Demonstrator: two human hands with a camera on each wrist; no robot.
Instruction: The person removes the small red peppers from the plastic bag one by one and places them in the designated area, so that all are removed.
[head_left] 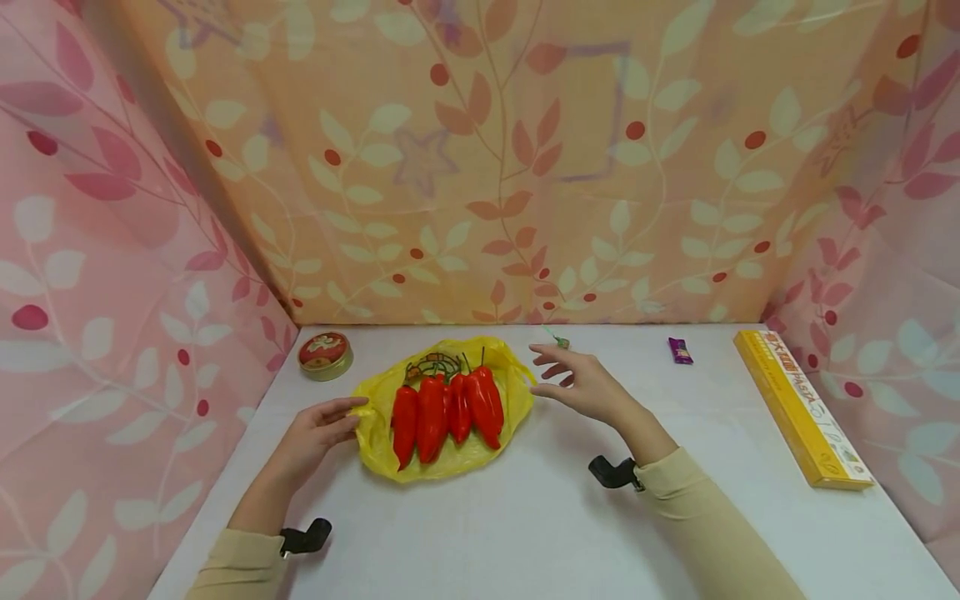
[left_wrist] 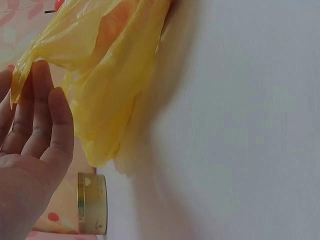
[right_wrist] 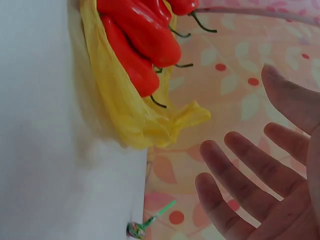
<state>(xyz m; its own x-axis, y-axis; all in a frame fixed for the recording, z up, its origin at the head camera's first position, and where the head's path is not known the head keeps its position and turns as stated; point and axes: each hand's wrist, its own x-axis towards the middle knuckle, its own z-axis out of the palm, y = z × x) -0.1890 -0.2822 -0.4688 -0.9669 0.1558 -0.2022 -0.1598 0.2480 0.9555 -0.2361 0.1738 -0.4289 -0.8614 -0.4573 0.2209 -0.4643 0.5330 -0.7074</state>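
Several glossy red peppers [head_left: 432,417] with dark green stems lie side by side on a spread-out yellow plastic bag [head_left: 420,475]. At the bag's left edge is my left hand [head_left: 318,433], its fingers extended and touching the plastic. The left wrist view shows a thin yellow strip of the bag [left_wrist: 21,82] hanging across those fingers, thumb apart from it. My right hand [head_left: 588,387] hovers by the bag's right side with fingers spread, holding nothing. A gap separates it from the bag's twisted handle end [right_wrist: 192,115] in the right wrist view.
A round tin [head_left: 326,357] stands at the back left. Behind my right hand lies a lollipop [right_wrist: 137,229] with a green stick. A small purple-wrapped sweet [head_left: 680,351] sits further right, and a long yellow pasta box [head_left: 798,408] lies along the right side. Patterned cloth [head_left: 465,208] walls the table [head_left: 480,542].
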